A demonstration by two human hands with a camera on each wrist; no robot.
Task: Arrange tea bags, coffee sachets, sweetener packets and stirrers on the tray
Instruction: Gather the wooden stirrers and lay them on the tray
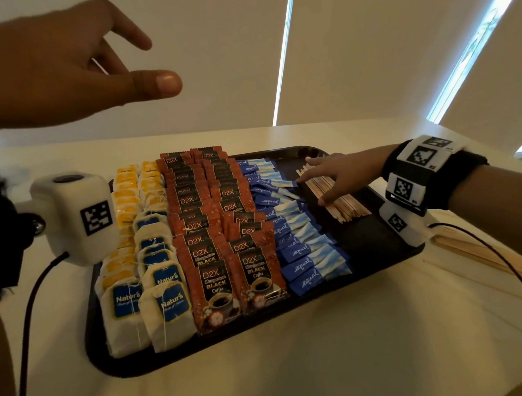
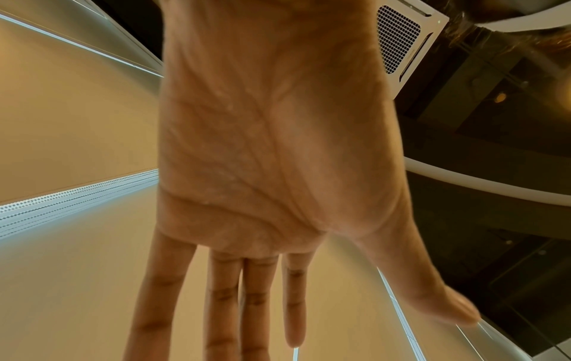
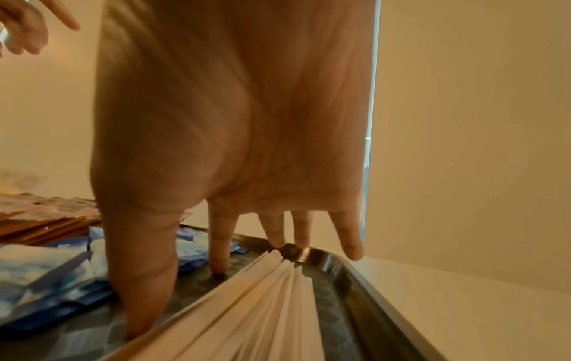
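A black tray holds rows of tea bags, red coffee sachets, blue sweetener packets and a bundle of wooden stirrers at its far right. My right hand lies over the stirrers with straight fingers, thumb and forefinger tips touching the tray floor along the bundle's left side. My left hand floats high above the tray's left side, fingers spread and empty; in the left wrist view its palm faces the camera.
The tray sits on a white table. More wooden stirrers lie on the table right of the tray, under my right wrist. Pale window blinds rise behind the table.
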